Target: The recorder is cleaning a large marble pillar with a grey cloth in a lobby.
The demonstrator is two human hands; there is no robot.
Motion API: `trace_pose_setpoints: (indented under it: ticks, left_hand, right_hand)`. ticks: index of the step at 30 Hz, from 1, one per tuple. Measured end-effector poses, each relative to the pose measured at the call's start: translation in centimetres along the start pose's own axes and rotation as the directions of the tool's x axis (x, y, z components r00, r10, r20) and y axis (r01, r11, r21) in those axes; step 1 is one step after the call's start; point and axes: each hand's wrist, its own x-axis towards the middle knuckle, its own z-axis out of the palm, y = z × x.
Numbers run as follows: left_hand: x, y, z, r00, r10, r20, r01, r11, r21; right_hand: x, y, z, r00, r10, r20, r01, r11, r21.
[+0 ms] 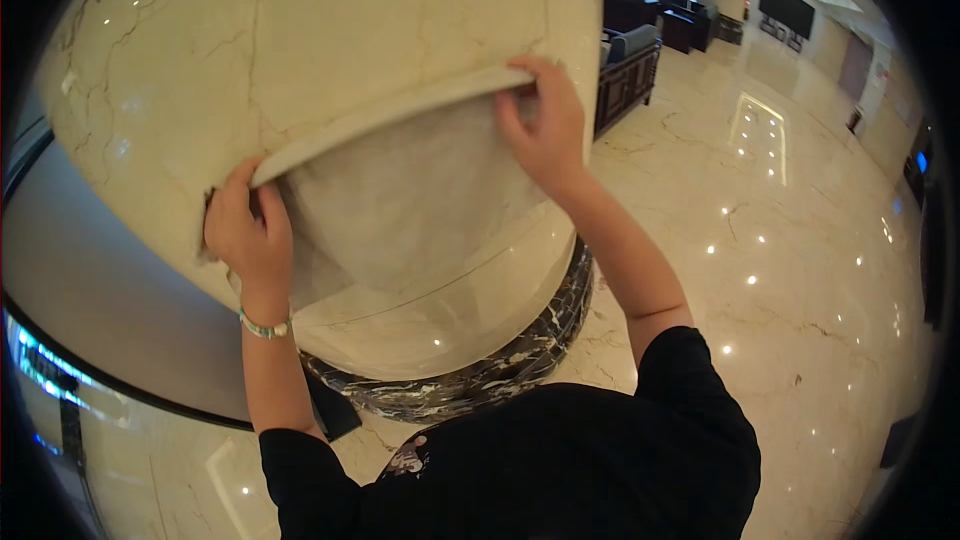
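Cream marble column fills far left, dark veined base near floor. Pale grey cloth spread flat against column, hanging between both hands. Right hand pinches cloth's top right corner. Left hand, lower left, grips cloth's top left edge. Green beaded bracelet on left wrist.

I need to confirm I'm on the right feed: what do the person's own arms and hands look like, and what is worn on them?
Both forearms are bare. The left hand has a thin beaded bracelet, pale green and white, at the wrist. The right hand wears nothing that shows: no glove, ring or watch visible. Black sleeves end near the elbows, part of a black top with a small pale pattern at the front.
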Motion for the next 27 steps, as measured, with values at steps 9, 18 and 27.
trace_pose_setpoints:
  ticks: [9, 18, 27]
  left_hand:
    - [10.6, -3.5, 2.2, 0.964, 0.199, -0.176, -0.163, 0.966, 0.201]
    - [6.3, -3.3, 2.9, 0.967, 0.182, -0.177, -0.137, 0.961, 0.24]
    - [4.1, -2.2, 2.5, 0.988, 0.103, -0.113, -0.076, 0.973, 0.217]
  right_hand:
    - [9.1, -1.0, 4.5, 0.979, -0.103, -0.175, 0.084, 0.99, -0.115]
    - [5.5, 0.6, 4.9, 0.946, -0.219, -0.238, 0.181, 0.968, -0.173]
    - [3.1, 1.1, 4.2, 0.962, -0.195, -0.192, 0.177, 0.979, -0.104]
